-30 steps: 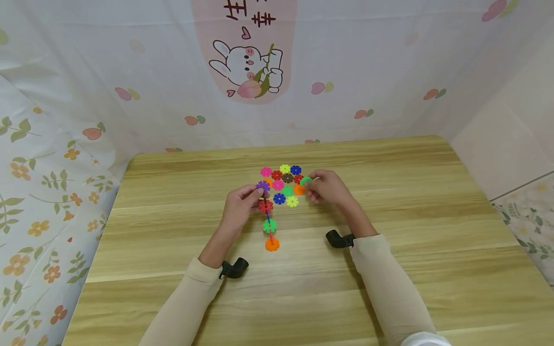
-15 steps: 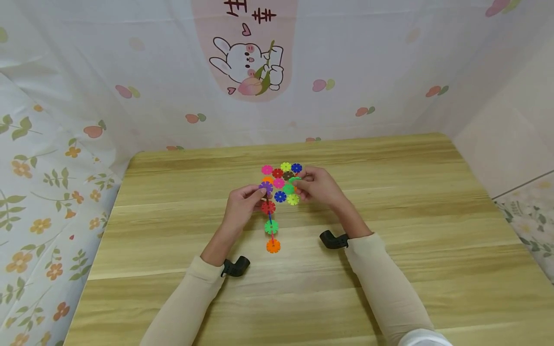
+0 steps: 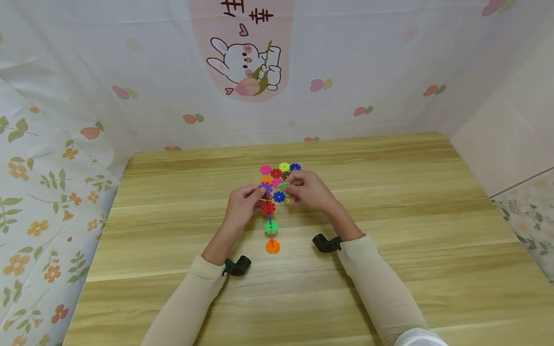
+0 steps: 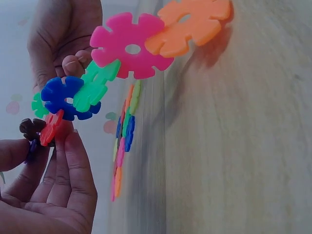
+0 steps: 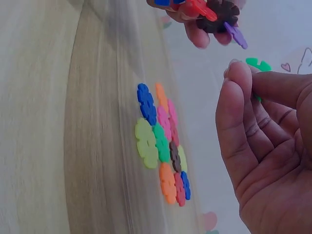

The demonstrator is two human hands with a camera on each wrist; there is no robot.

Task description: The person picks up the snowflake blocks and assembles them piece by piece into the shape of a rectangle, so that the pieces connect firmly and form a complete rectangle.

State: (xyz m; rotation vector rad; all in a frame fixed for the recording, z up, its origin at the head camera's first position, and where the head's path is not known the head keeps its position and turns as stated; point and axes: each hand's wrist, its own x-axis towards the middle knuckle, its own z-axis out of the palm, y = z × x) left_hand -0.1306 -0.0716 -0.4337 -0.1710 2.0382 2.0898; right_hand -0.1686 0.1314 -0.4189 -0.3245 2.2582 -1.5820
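Observation:
My left hand [image 3: 242, 204] pinches the purple notched plastic disc [image 3: 265, 187] at the upper end of a chain of interlocking snowflake discs. In the left wrist view the chain runs from a brown disc [image 4: 31, 127] through red, blue and green ones to a pink disc [image 4: 131, 48] and an orange disc [image 4: 195, 24]. Between thumb and fingers, my right hand [image 3: 309, 192] pinches a loose green disc [image 5: 258, 64], mostly hidden by the fingers. The green disc is close to the purple one, with a gap between them in the right wrist view.
Several loose discs lie flat on the wooden table beyond the hands, among them a blue disc [image 3: 279, 196], a pink disc [image 3: 266, 170] and a yellow-green disc [image 5: 146, 143]. Black wrist mounts [image 3: 238, 265] stick out from both sleeves. A patterned cloth [image 3: 164, 72] hangs behind the table [image 3: 433, 216].
My right hand has moved left with the green disc, over the loose discs and toward the purple one. My left hand and the chain have stayed nearly still.

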